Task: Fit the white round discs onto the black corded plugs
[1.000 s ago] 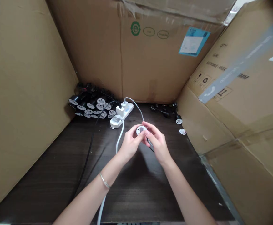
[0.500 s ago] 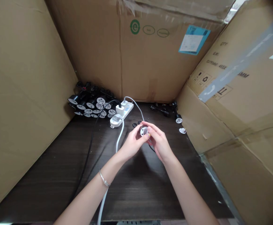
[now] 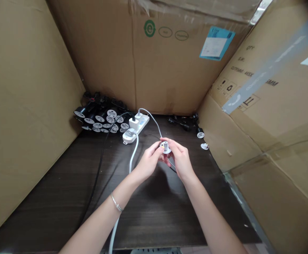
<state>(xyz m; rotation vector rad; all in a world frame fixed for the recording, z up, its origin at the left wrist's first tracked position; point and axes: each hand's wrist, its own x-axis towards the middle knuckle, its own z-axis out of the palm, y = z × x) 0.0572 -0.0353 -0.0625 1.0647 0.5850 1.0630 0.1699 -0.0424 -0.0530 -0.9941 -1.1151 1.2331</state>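
Between my two hands, above the dark table, is a small round device with a white disc face. My left hand is closed on its left side, the thumb on the white face. From the right, my right hand grips the rim with its fingers bent round it. The back of the device is hidden by my fingers. A thin grey cable runs to my hands from a plug; whether it enters the device I cannot tell.
A white power strip with plugs lies behind my hands. At the back left is a pile of black cylinders with white faces. Several similar black pieces and a loose white disc lie right. Cardboard walls surround the table.
Both hands have shifted slightly, and the device has turned so its white face shows more. My right thumb has moved off the face to the rim. The view has moved a little.
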